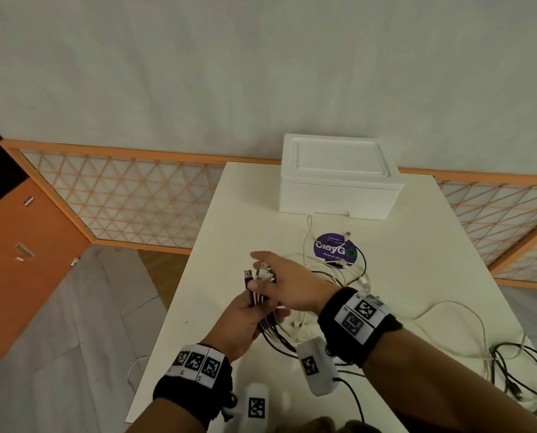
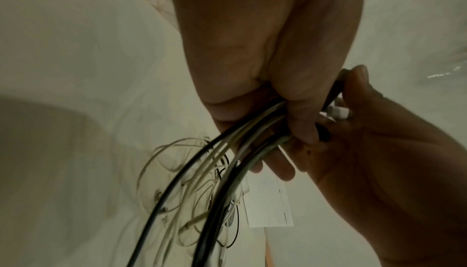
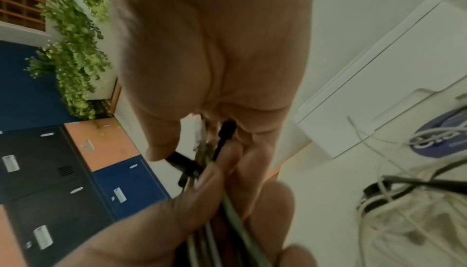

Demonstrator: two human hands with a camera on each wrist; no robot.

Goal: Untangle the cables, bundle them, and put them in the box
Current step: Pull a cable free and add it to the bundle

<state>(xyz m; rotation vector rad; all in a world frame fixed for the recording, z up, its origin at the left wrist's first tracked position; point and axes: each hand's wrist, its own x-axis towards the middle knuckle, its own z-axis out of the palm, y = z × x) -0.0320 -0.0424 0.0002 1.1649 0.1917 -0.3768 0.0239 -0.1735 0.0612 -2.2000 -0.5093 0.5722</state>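
My left hand (image 1: 245, 320) grips a bunch of black and white cables (image 1: 259, 300) just below their USB plugs (image 1: 262, 273), a little above the white table (image 1: 417, 245). The right hand (image 1: 289, 282) reaches across from the right; its thumb and straight fingers hold the plug ends between them. In the left wrist view the left hand (image 2: 252, 51) curls round the cables (image 2: 240, 151), and the right hand (image 2: 379, 151) closes on the plugs. The rest of the cables (image 1: 339, 276) lie tangled on the table. A white foam box (image 1: 339, 182) stands lidded at the far edge.
A purple round sticker (image 1: 333, 250) lies under the tangle. A dark cable (image 1: 517, 370) and a pale one sprawl at the table's right. One white cable (image 1: 133, 370) hangs off the left edge. An orange lattice railing (image 1: 120, 198) stands behind the table.
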